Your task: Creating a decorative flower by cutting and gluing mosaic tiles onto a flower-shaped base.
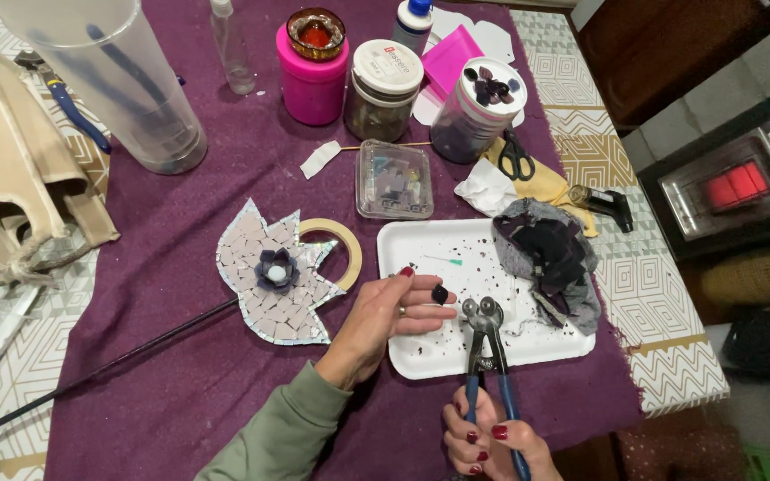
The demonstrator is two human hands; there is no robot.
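Observation:
My left hand (394,307) pinches a small dark glass piece (439,293) between thumb and fingers, over a white foam tray (421,352). My right hand (487,441) grips the blue handles of wheeled tile nippers (485,321), whose round jaws sit just right of the dark piece. To the left lies a tulip-shaped mosaic (274,276) of pale tiles with a purple flower centre, on a dark stem.
A dark broken glass piece on grey cloth (550,258) rests on the tray's right side. A tape roll (340,240), clear box of tiles (394,180), several jars, a pink tub (312,80), scissors (516,156) and a large plastic cup (126,85) stand on the purple cloth. A heater (733,183) glows at right.

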